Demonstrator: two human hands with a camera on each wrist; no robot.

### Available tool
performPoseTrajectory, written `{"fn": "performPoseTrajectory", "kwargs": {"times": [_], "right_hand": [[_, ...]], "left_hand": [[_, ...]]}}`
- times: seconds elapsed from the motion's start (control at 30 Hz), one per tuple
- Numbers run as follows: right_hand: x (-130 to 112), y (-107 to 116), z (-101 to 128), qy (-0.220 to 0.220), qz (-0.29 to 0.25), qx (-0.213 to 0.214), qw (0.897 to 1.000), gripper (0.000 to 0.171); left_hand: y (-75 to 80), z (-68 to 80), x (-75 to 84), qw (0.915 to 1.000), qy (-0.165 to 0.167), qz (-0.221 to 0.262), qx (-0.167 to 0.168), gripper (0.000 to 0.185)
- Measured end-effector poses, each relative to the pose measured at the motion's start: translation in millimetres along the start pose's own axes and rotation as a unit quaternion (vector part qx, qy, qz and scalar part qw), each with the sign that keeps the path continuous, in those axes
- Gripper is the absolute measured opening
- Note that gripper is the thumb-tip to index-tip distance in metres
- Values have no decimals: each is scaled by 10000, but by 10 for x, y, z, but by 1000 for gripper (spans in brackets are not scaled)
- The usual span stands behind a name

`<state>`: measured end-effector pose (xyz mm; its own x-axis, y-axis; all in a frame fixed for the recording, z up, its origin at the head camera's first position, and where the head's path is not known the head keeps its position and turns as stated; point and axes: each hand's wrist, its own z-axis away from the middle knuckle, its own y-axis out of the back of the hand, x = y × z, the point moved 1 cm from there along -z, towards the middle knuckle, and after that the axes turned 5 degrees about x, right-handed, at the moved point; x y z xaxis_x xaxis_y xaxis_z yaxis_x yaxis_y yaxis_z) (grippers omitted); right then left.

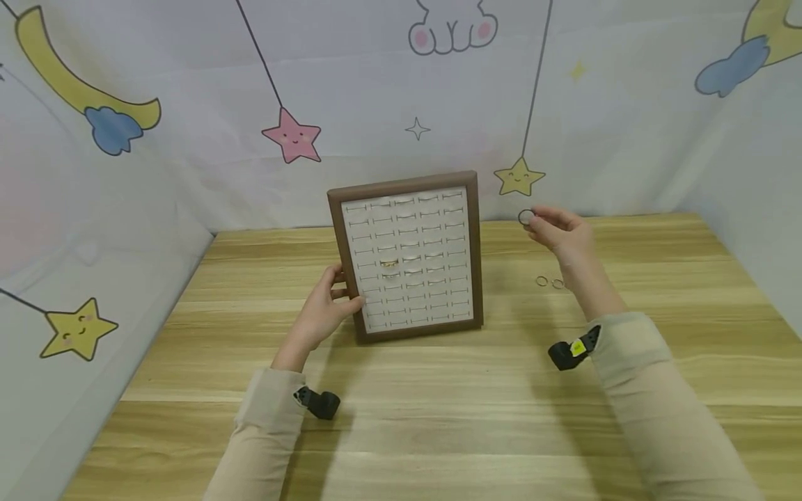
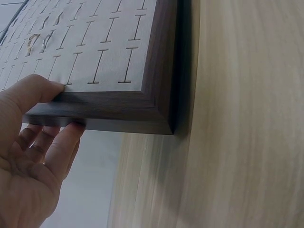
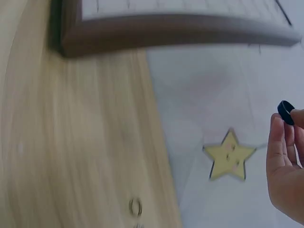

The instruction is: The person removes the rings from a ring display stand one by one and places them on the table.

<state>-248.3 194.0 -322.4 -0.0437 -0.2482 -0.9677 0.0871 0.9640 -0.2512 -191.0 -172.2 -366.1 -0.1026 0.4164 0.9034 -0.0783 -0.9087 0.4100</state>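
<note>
A ring display board [image 1: 413, 299] with a brown wooden frame and a pale slotted panel stands tilted on the table. My left hand [image 1: 322, 309] grips its left frame edge, thumb on the front and fingers behind, as the left wrist view also shows. Two rings sit in the slots: a gold ring [image 2: 32, 43] and a silver ring [image 2: 46, 42] beside it. To the right of the board, my right hand [image 1: 567, 236] pinches a dark ring [image 3: 285, 112] between thumb and fingers, raised above the table.
Two more rings lie on the wooden table [image 1: 438, 417] below the right hand: one ring [image 1: 541, 281] and, beside it, another ring [image 1: 557, 284]. A white printed curtain [image 1: 376, 90] hangs behind the table. Each sleeve cuff carries a small black camera.
</note>
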Motion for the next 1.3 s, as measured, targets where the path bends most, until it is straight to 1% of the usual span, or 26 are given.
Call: {"fn": "performPoseTrajectory", "kwargs": {"times": [0.03,0.1,0.2,0.23,0.33,0.43,0.47,0.57,0.7,0.87,0.97,1.17,1.2,1.3], "right_hand": [[9,79,-10,-71,45,93,9999,14],[32,231,-19,-207,299,274,9990,11],[82,434,-21,-432,786,492,9948,9],[102,490,-20,-474,1033,539,9921,13],[164,638,-10,-621,1851,645,9786,32],[226,764,3,-766,2742,675,9562,48],[246,804,11,-834,2937,688,9497,48],[297,918,39,-1003,3320,662,9356,49],[327,1036,81,-1065,3611,527,9249,48],[337,1125,93,-1087,4026,383,9081,45],[354,1161,81,-1192,4026,391,9067,46],[393,1213,50,-1251,3845,490,9133,46],[398,1217,46,-1244,3871,500,9122,46],[406,1223,40,-1248,4036,518,9049,45]], "left_hand": [[1,0,0,10000,5,-13,10,72],[3,1,0,10000,10,-40,33,72],[5,3,-1,10000,7,-68,55,73],[5,3,-1,10000,3,-71,60,73],[3,0,-7,10000,-12,-54,54,72],[3,-3,-16,10000,-5,-51,50,72],[3,-3,-18,10000,-3,-45,44,73],[2,0,-17,10000,13,-61,35,73],[-2,3,-6,10000,27,-60,8,74],[-4,2,3,10000,27,-91,25,74],[-7,-1,2,9999,32,-101,42,74],[-15,-4,2,9999,33,-112,89,74],[-15,-4,1,9999,35,-116,98,73],[-13,-9,-6,9999,35,-124,111,73]]}}
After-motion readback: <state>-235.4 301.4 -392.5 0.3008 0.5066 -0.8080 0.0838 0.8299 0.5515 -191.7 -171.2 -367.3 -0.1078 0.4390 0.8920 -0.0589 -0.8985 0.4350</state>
